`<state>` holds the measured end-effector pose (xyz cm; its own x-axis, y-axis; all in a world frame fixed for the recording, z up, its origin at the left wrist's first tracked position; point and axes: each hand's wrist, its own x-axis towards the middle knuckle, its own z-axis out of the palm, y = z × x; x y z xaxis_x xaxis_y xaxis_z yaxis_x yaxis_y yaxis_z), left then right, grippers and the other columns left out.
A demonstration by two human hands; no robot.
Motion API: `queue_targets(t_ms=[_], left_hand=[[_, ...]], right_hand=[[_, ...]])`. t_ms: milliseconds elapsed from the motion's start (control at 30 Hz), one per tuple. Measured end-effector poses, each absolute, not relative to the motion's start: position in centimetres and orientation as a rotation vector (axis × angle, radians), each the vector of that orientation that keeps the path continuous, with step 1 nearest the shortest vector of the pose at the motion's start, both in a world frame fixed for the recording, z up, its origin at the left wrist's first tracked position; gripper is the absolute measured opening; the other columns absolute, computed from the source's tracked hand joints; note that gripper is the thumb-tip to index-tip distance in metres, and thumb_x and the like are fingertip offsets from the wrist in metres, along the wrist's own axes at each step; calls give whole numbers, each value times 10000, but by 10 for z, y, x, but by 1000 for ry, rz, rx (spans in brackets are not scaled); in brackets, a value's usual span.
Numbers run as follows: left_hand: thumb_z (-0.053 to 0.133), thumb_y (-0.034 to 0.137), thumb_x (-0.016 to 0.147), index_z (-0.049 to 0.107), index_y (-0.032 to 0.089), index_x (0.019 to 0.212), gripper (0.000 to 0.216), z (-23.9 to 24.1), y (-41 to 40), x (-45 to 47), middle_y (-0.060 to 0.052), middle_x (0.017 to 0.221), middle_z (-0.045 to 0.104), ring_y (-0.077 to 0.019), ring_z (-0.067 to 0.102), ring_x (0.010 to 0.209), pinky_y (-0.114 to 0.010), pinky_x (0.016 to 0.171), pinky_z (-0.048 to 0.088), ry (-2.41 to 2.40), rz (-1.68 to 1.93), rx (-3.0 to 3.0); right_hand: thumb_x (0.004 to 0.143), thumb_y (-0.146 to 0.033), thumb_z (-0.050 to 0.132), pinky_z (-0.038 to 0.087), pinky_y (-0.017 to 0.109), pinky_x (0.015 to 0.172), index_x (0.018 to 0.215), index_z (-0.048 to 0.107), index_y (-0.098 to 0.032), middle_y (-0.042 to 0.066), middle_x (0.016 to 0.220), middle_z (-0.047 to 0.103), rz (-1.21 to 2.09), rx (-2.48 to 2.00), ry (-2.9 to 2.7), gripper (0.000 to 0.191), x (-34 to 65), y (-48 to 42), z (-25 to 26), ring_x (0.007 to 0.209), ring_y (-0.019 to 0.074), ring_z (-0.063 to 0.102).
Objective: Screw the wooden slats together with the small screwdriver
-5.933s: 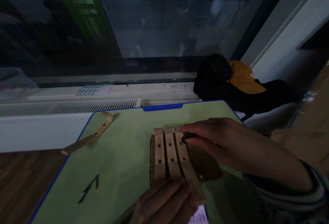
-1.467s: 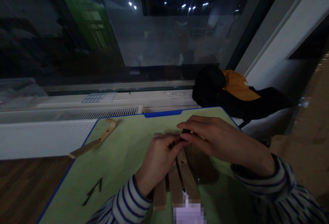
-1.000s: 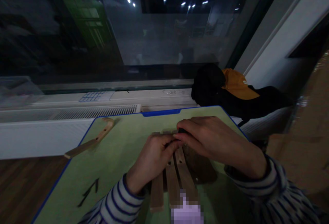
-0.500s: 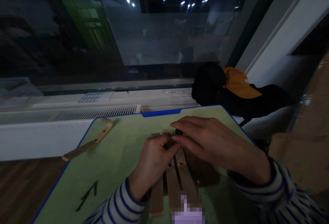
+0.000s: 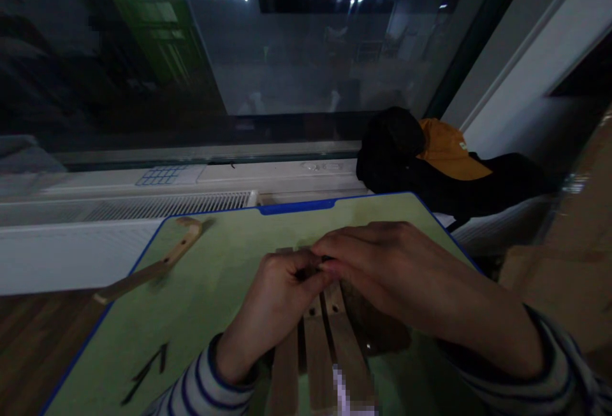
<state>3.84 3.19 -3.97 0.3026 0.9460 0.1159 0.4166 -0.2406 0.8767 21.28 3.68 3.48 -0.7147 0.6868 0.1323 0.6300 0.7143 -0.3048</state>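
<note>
Several flat wooden slats (image 5: 319, 352) lie side by side below my hands, two of them showing a dark drilled hole. Over their far ends my left hand (image 5: 275, 304) is closed, thumb and fingers pressed together; whatever they pinch is hidden. My right hand (image 5: 377, 263) meets it from the right, fingertips pinched around a small black piece (image 5: 327, 258) that is almost covered. Beneath the right hand lies a dark brown flat piece (image 5: 382, 333), partly hidden. Another wooden piece with a hooked end (image 5: 165, 266) rests at the left, overhanging the table edge.
The green tabletop (image 5: 229, 276) has a blue rim and a black mark (image 5: 146, 371). Behind it are a radiator (image 5: 191, 207), a window sill and dark glass. An orange cap (image 5: 449, 148) sits on black cloth, back right. A cardboard box (image 5: 549, 288) stands at the right.
My right fingers have closed down, covering most of the black piece that showed between them. Both hands stay together over the slats. The view has shifted slightly.
</note>
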Motion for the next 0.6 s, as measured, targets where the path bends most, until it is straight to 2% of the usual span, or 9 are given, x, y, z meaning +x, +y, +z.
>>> queue_targets(t_ms=[300,500,600], left_hand=[[572,223,862,677,183,766,148,-37,33,37,27,717,688,-141,614,663,-236,617,446,1142,826,1812],[522,180,895,706,224,882,189,-33,33,38,41,705,666,-144,625,722,-234,643,444,1010,833,1836],[557,177,876,714,231,860,167,-33,32,40,45,709,687,-133,631,693,-226,630,440,1055,868,1861]], right_hand=[[882,-226,530,356,316,575,902,544,-238,-25,816,658,85,-1154,-2702,27,209,32,36,674,173,613],[841,-193,562,303,329,534,842,498,-239,-16,742,644,-82,-1210,-2682,80,206,26,39,629,190,605],[855,-203,544,300,325,536,842,500,-236,-5,714,640,-147,-1222,-2682,56,207,27,39,618,186,602]])
